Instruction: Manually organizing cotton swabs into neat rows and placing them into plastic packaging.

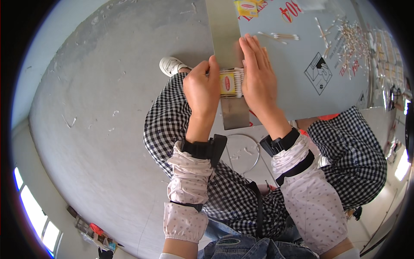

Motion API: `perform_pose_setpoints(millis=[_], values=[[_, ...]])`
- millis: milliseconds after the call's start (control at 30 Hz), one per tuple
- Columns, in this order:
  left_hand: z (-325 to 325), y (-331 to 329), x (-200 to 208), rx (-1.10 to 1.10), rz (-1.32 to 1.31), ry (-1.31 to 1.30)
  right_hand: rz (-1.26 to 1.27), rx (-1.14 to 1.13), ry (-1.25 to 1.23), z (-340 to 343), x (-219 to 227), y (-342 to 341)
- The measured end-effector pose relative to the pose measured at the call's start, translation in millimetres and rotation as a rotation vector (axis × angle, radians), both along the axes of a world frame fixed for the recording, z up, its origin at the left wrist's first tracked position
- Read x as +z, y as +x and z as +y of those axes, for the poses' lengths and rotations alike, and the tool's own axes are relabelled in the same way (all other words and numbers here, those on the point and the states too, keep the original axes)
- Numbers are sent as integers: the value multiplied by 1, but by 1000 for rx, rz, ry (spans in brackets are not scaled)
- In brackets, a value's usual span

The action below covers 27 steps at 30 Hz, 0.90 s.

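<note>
From here I watch the left hand (201, 88) clamped on a swab pack (227, 83) over the bench (293, 97), the right hand (259, 77) flat, straight-fingered, at its tips

A grey floor (103, 86) fills the left, dotted with pale scraps (70, 125). At lower left, bright windows (33, 212) stand in a pale wall (26, 157), and a red item (95, 228) lies among clutter (83, 225) nearby. Near the middle shows a curved metal ring (258, 152).
</note>
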<state>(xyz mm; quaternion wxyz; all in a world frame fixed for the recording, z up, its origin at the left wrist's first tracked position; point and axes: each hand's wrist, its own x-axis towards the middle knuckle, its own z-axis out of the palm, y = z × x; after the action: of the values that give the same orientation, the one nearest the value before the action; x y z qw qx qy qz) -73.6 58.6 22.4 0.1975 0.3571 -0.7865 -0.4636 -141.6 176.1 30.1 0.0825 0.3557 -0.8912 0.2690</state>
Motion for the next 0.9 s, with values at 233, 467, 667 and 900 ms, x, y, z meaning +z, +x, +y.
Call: perform_pose_setpoints(millis=[233,467,667,900], values=[[-1,1,5,-26,-24,-28,-48,33,-19,-3,7,3],[0,1,7,-31,-59,-42,-53,34,-79,-10,4,8],[1,1,7,-15,-26,-57,-61,55,-107,-11,6,7],[2,1,9,-24,-22,-51,-108,74,-218,-24,4,13]])
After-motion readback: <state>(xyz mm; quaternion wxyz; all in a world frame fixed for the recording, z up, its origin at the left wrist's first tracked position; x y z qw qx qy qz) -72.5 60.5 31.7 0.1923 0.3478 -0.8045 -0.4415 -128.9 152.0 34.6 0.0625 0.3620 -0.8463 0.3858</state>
